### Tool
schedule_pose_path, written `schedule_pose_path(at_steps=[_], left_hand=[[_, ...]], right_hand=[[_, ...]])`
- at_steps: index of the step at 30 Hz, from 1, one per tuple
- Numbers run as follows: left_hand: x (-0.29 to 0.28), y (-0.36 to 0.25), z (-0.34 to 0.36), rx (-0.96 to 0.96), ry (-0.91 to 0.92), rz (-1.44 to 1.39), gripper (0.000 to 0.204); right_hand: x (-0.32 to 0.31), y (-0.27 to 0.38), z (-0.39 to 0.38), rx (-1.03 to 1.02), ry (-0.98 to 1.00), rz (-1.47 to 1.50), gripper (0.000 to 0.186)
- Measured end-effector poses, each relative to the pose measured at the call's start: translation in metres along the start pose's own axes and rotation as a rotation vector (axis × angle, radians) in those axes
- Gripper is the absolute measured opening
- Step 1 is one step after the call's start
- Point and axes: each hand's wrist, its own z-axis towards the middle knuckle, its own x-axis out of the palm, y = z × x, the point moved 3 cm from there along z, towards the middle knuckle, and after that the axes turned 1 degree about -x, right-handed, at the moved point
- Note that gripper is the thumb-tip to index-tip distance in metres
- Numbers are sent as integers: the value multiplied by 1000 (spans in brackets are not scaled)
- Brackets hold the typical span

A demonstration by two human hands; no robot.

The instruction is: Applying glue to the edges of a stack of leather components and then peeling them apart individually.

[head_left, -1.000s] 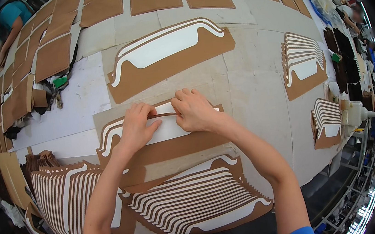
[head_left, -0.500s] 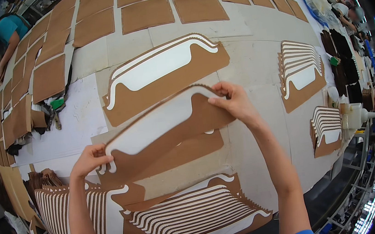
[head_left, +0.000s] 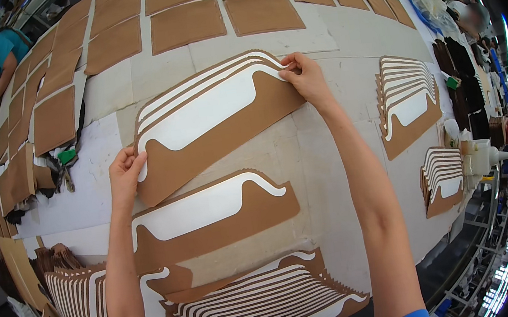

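Note:
A brown leather-like panel with a white curved shape (head_left: 199, 118) lies over a staggered stack of matching panels (head_left: 174, 87) in the middle of the table. My left hand (head_left: 124, 174) pinches its left end, thumb on top near the white tip. At its upper right end, my right hand (head_left: 306, 82) grips the edge between thumb and fingers. Nearer to me a similar brown panel with a white shape (head_left: 215, 225) lies flat by itself, its left end partly behind my left forearm.
Fanned stacks of white-and-brown panels lie at the front (head_left: 271, 307), front left (head_left: 74, 313) and right (head_left: 407, 103). A smaller fan (head_left: 444, 180) sits beside a whitish nozzle bottle (head_left: 484, 157). Rows of brown rectangles (head_left: 187, 26) cover the far side. A person (head_left: 6, 49) works at far left.
Both hands have carried the held panel away from me onto the farther stack. The panel lying nearer to me, mostly covered before, is now exposed.

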Motion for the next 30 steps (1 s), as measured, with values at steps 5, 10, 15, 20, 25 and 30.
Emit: schedule_pose_path(at_steps=[5,10,15,20,25,30], left_hand=[[-5,13,4,40,-71,121,13],[-5,13,6,78,-136,117,14],[-4,16,9,85,-160,123,15],[-3,13,10,92,-191,185,15],[-10,15,14,61,-229,213,16],[-7,14,13,55,-237,145,17]], right_hand=[[8,-8,1,6,-19,-40,24],[10,-9,1,-33,-62,-83,25],[11,-10,0,-16,-63,-96,27],[13,-5,-4,10,-73,-109,28],[17,-2,-5,14,-90,-129,28],[20,-2,-7,29,-85,-169,30]])
